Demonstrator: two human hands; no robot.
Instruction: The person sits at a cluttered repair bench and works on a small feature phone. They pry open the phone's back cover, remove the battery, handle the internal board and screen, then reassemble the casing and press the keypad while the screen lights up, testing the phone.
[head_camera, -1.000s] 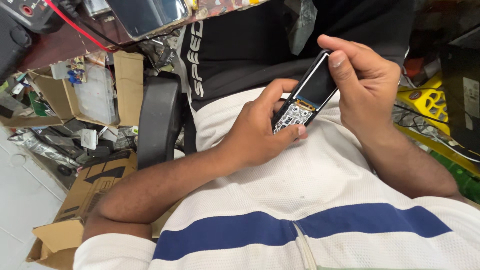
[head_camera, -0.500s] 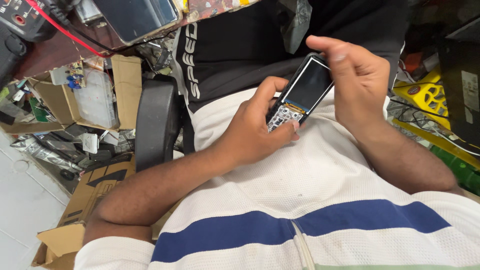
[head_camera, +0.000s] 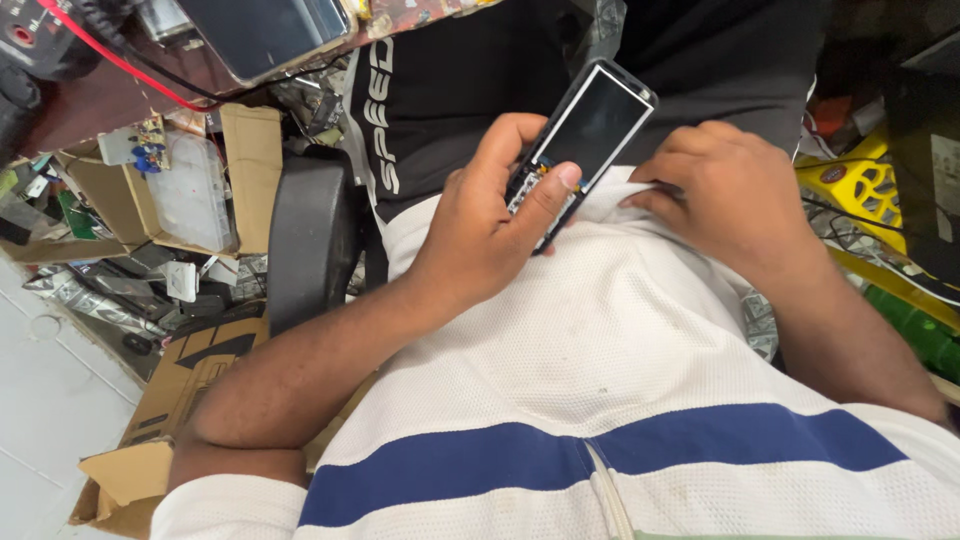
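Observation:
A small black keypad phone (head_camera: 585, 135) with a dark screen is held up over my lap. My left hand (head_camera: 490, 220) grips its lower half, with the thumb across the keypad. My right hand (head_camera: 725, 195) is off the phone, just to its right, resting with bent fingers on the hem of my white shirt (head_camera: 600, 340). It holds nothing that I can see. The shirt has a blue stripe low in the view, and black shorts lie beyond the phone.
A black chair armrest (head_camera: 310, 235) stands left of my left arm. Open cardboard boxes (head_camera: 170, 390) and scattered electronic parts fill the floor at left. A red wire (head_camera: 110, 60) and a dark device lie at the top left. A yellow plastic object (head_camera: 865, 185) sits at right.
My right hand has let go of the phone's top and dropped to the shirt hem. My left hand alone now holds the phone, which has tilted more upright.

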